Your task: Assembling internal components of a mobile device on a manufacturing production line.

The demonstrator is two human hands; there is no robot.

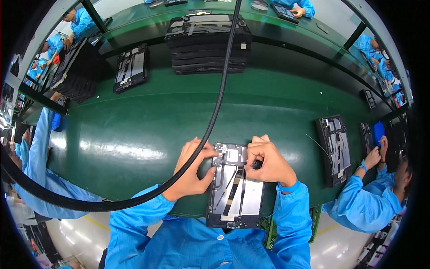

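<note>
In front of me lies an opened tablet [242,192], its back off, with silver battery panels, dark ribbon cables and a circuit board along its far end. My left hand [190,170] is at its left side, fingertips touching the far left corner and thumb by the left edge, the fingers apart. Over the far right part of the tablet my right hand [269,161] is closed in a pinch. Something small and dark shows at those fingertips, too covered to name. A thick black cable [219,101] hangs across the view, partly in front of my left hand.
A green table [179,116] spreads ahead. Stacked black trays [206,51] stand at the back, and another stack [78,74] at the far left. One opened tablet [131,69] lies near them; more opened tablets [337,148] are piled at right. Co-workers in blue sit on both sides.
</note>
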